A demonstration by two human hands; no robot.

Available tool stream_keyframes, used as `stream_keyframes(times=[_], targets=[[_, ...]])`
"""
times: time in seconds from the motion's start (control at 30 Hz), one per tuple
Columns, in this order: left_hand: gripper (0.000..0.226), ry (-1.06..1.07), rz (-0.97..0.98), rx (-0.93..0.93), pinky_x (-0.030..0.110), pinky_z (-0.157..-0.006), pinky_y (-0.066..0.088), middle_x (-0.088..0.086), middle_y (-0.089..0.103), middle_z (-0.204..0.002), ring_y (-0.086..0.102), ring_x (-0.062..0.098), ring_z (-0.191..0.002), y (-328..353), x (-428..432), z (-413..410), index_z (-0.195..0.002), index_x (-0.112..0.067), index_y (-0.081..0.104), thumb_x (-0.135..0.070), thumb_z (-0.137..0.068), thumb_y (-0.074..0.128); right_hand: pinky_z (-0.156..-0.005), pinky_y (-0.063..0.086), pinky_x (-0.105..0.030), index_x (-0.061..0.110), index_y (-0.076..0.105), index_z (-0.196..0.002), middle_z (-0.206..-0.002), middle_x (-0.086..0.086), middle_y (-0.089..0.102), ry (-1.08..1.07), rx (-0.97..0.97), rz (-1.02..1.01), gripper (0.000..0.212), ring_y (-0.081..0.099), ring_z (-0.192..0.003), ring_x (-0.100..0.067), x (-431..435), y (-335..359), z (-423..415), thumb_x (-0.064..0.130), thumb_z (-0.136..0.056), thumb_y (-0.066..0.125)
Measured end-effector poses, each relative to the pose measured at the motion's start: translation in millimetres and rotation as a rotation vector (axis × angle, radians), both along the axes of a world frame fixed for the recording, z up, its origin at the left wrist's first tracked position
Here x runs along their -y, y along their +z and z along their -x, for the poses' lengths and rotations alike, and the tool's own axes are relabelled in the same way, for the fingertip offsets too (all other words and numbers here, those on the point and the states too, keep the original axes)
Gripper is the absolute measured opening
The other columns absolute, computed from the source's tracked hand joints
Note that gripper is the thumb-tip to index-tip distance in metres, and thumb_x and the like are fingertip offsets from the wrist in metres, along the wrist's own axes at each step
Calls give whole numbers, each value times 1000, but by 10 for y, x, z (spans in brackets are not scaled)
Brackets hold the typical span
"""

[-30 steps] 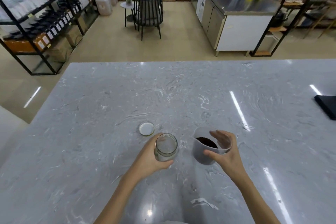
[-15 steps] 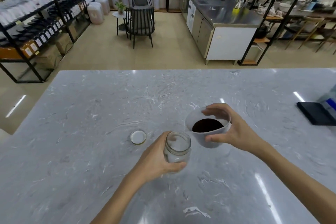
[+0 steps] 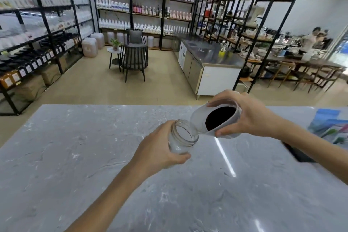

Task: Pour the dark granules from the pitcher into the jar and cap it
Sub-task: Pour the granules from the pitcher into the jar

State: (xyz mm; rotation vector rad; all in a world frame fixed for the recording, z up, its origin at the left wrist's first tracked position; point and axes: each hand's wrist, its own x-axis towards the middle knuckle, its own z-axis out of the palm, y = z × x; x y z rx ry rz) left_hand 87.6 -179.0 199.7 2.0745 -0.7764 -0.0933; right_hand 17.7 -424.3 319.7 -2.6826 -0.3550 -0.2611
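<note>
Both grips are closed on their things: the left hand (image 3: 160,149) wraps the clear glass jar with a threaded neck (image 3: 181,137), lifted above the grey marbled stone desk (image 3: 75,147) and leaning to the right, and the right hand (image 3: 244,117) holds the white plastic pitcher (image 3: 199,118), tilted with its spout at the jar mouth. The dark granules (image 3: 219,117) lie inside the pitcher, near the lip; the jar looks empty. So I judge the pouring is only beginning, and capping remains. No lid is visible. Behind stand black metal shelves with bottles (image 3: 146,5).
</note>
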Motion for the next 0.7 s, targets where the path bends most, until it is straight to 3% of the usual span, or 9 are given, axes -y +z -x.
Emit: stream_keyframes(times=[0.1,0.2,0.27,0.4,0.47,0.53,0.63,0.7], targets=[[75,10,-29,41,33,-91,54,-22,62,-122,63,7,-105,107,103,34,-133,-43,50,-51,-68,86,-93,24,0,36,52,-121,-112,33,58,-21,64,186,80,44,-105,25,-24,175,-20,63,-53,84],[73,30,-7,31,36,-95,53,-20,62,-121,63,7,-103,143,176,76,-133,-41,50,-51,-69,86,-101,25,-16,40,39,-128,-124,29,54,-52,28,291,93,48,-107,10,-76,238,-7,81,-52,72],[73,49,4,9,38,-95,54,-19,63,-119,64,8,-103,125,195,87,-132,-40,51,-52,-69,86,-103,27,-24,42,31,-132,-129,30,50,-72,11,297,96,50,-110,2,-93,183,30,80,-55,73],[74,90,8,-42,40,-94,55,-18,63,-121,64,12,-106,61,166,104,-132,-39,50,-53,-69,86,-102,28,-24,53,18,-133,-130,28,44,-149,-123,49,100,35,-121,6,-88,-29,143,64,-57,82],[73,102,-11,-48,39,-93,54,-17,62,-121,64,12,-105,27,139,113,-131,-38,50,-53,-69,86,-109,32,-37,57,14,-134,-138,15,42,-157,-216,-78,101,34,-132,-6,-83,-128,184,64,-57,80],[73,111,-7,-68,39,-94,54,-15,62,-121,64,13,-106,-6,109,121,-132,-36,51,-51,-70,86,-113,32,-43,60,12,-137,-146,16,37,-122,-299,-173,101,32,-139,-9,-77,-196,232,64,-59,77],[76,124,13,-104,39,-97,54,-15,63,-125,64,13,-109,-34,62,120,-135,-34,50,-50,-71,88,-112,34,-33,61,14,-142,-144,29,40,-43,-388,-322,103,32,-139,10,-49,-272,295,51,-64,81],[77,126,9,-109,39,-97,54,-15,63,-125,64,13,-109,-44,37,112,-136,-34,50,-50,-71,88,-108,38,-28,56,24,-144,-138,26,50,-44,-390,-385,103,38,-137,8,-39,-325,314,44,-64,87]])
